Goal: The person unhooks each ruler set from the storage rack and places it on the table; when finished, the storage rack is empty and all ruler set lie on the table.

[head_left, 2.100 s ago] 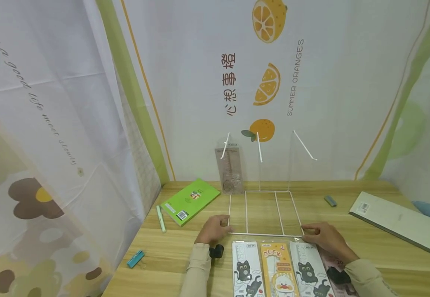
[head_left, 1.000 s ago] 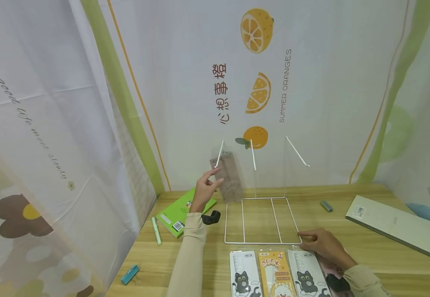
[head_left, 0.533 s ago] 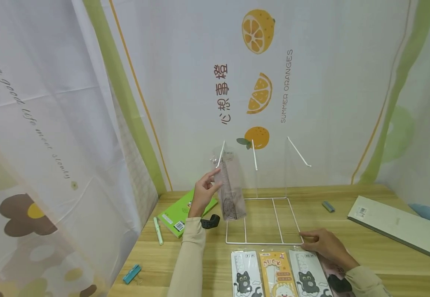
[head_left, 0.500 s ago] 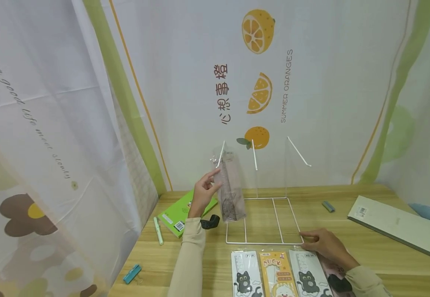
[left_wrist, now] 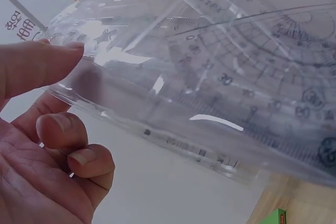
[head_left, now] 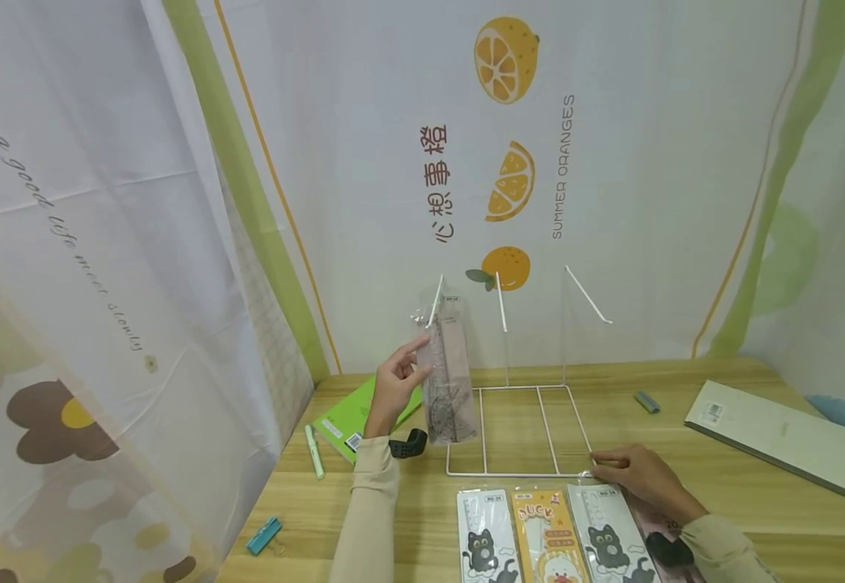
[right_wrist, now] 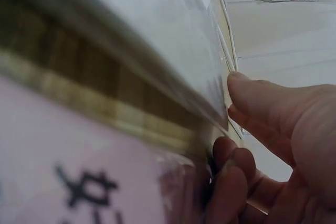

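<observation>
A ruler set [head_left: 450,376] in a clear packet hangs at the left prong of a white wire display rack [head_left: 520,474]. My left hand [head_left: 396,385] pinches the packet's left edge, thumb on one side and index finger behind. Close up in the left wrist view, the packet [left_wrist: 210,77] shows a protractor scale and ruler marks. At the rack's front right corner, my right hand [head_left: 637,478] pinches the wire between thumb and fingers. The right wrist view shows that hand [right_wrist: 283,145] beside the wire, close to the packets lying in front.
In front of the rack lie a cat packet [head_left: 488,534], a duck packet [head_left: 548,534], another cat packet [head_left: 608,530] and a pink one [head_left: 673,559]. Around them are a green book [head_left: 352,413], pen [head_left: 314,452], blue clip [head_left: 265,535], grey eraser [head_left: 646,402] and pale box [head_left: 783,437].
My left hand has left the rack's front left corner and risen to the hanging ruler set, which now hangs lower and nearer. My right hand has stayed at the rack's corner.
</observation>
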The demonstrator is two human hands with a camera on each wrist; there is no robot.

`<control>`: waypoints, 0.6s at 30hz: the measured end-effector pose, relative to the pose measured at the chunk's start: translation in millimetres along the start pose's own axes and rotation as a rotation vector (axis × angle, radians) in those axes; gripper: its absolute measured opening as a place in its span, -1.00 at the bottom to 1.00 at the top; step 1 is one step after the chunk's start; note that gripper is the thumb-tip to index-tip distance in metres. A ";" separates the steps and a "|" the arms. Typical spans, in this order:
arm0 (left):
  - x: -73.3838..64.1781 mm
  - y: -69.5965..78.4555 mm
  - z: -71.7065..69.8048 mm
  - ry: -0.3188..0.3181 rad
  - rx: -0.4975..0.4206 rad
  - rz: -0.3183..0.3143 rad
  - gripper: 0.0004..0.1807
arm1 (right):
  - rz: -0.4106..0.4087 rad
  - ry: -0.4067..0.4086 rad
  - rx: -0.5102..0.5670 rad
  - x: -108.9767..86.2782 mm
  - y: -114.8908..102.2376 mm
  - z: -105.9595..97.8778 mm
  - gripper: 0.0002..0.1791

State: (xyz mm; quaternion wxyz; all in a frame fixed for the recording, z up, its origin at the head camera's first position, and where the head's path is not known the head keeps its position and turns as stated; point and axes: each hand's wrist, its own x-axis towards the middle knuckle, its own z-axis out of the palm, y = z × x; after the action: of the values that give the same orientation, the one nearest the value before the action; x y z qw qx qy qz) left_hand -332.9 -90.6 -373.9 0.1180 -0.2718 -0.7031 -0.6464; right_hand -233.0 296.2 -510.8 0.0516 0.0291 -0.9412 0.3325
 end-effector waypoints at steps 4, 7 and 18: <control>-2.4 2.5 -0.8 -0.008 0.000 0.014 -0.51 | 0.013 0.001 0.002 0.6 -0.6 -0.4 -0.47; -3.7 1.8 -2.6 -0.009 0.012 0.017 -0.51 | 0.016 -0.003 0.011 1.0 -0.5 0.1 -0.46; -10.0 -9.0 -11.3 -0.015 0.017 0.040 -0.51 | 0.016 -0.014 0.013 0.9 -1.6 -2.0 -0.45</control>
State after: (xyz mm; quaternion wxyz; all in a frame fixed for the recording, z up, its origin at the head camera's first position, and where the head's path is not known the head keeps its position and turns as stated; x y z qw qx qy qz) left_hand -331.6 -104.0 -385.1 0.1278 -0.2894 -0.7038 -0.6361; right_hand -233.6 296.3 -508.2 0.0422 0.0243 -0.9395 0.3390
